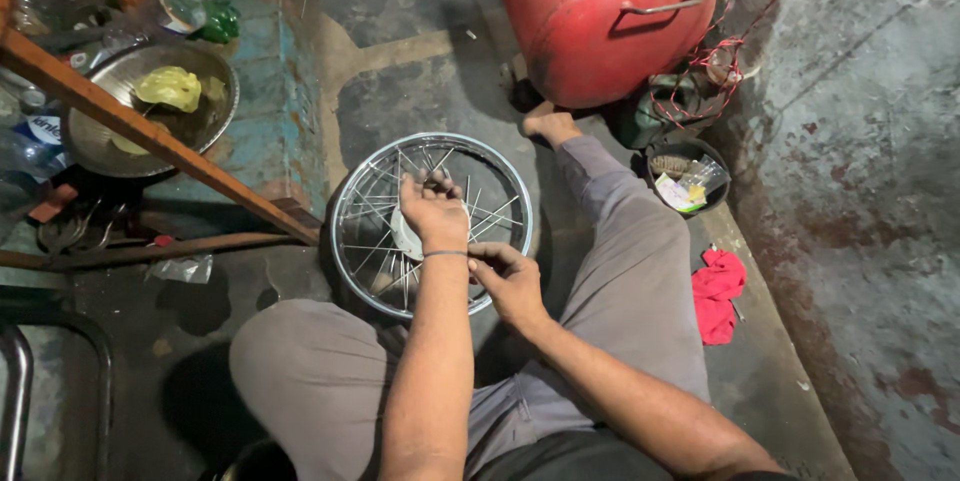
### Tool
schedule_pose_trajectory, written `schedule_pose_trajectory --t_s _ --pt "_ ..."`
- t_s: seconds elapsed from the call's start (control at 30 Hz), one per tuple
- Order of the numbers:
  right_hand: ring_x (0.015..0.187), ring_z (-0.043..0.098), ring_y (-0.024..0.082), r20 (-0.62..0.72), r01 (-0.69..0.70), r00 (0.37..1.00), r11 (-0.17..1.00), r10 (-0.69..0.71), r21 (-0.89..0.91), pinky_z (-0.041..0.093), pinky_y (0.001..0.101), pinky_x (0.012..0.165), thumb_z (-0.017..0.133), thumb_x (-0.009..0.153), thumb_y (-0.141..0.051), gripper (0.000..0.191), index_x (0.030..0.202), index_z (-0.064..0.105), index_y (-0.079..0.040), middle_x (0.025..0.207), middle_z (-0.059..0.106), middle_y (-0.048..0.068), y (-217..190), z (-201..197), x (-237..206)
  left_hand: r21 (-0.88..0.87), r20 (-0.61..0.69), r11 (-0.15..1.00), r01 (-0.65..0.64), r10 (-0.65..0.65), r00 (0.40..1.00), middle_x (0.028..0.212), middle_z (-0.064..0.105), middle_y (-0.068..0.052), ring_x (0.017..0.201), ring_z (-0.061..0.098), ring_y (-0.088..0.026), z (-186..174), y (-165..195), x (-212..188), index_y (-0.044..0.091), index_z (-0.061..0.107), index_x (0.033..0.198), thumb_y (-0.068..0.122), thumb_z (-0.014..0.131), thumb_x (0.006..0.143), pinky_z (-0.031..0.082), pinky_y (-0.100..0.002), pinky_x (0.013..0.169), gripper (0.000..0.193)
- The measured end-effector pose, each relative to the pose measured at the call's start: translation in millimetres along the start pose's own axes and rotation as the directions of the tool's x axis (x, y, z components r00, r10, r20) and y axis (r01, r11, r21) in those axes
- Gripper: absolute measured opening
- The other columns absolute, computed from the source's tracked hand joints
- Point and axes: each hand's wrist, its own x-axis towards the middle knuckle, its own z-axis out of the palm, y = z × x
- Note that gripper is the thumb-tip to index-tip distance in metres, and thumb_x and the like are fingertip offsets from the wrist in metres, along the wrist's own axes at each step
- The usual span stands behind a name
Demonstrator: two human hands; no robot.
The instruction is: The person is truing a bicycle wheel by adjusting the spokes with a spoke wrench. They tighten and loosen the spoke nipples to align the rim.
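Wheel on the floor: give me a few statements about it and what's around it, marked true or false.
1. The left hand is on the spokes inside the rim. True.
2. The wheel has a tyre fitted. False: it is a bare metal rim.
3. A red tank lies beyond the wheel. True.
4. The red cloth is draped over the rim. False: it lies on the floor to the right, apart.
5. The right hand is at the rim's near edge. True.
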Motion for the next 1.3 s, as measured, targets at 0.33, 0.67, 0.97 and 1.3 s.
schedule_pose_trajectory --t_s 0.33,0.67,0.97,1.3 --pt "0.070 0.060 0.006 0.033 0.203 0.979 0.969 -0.200 -0.142 0.050 0.0232 0.062 0.077 0.088 -0.004 0.014 0.101 0.074 -0.003 0.087 0.068 -0.001 -28 -5 5 0.137 -0.153 0.991 0.005 0.016 0.988 0.071 0.057 -0.001 0.059 0.051 -0.016 -8 -14 10 0.014 0.057 0.089 0.036 0.058 0.098 0.040 -0.032 0.055 0.024" --pt "0.072 0.060 0.015 0.297 0.396 0.910 0.820 -0.290 -0.413 0.049 0.0286 0.064 0.076 0.084 -0.006 0.013 0.096 0.072 -0.004 0.082 0.065 0.004 -50 -17 8 0.306 -0.225 0.952 -0.009 0.081 0.971 0.068 0.056 -0.002 0.053 0.051 -0.015 -19 -26 11 0.011 0.056 0.085 0.030 0.059 0.098 0.039 -0.030 0.047 0.024" --pt "0.083 0.049 0.008 0.612 0.155 0.776 0.987 -0.149 0.044 0.044 0.0246 0.076 0.064 0.084 -0.009 0.016 0.083 0.048 -0.006 0.088 0.052 -0.001 -54 -37 10 0.336 -0.205 0.941 -0.022 0.096 0.974 0.070 0.058 -0.002 0.052 0.053 -0.014 -8 -23 -1 0.009 0.057 0.093 0.022 0.055 0.096 0.041 -0.028 0.046 0.013" --pt "0.070 0.050 0.002 0.155 0.388 0.921 0.797 -0.358 -0.463 0.043 0.0216 0.061 0.083 0.088 -0.011 0.025 0.078 0.061 -0.007 0.074 0.056 -0.004 -41 -59 34 0.752 0.295 0.595 -0.286 0.085 0.952 0.078 0.068 -0.014 0.060 0.063 -0.021 -34 -85 -3 0.004 0.064 0.098 0.010 0.065 0.092 0.048 -0.032 0.051 0.008"
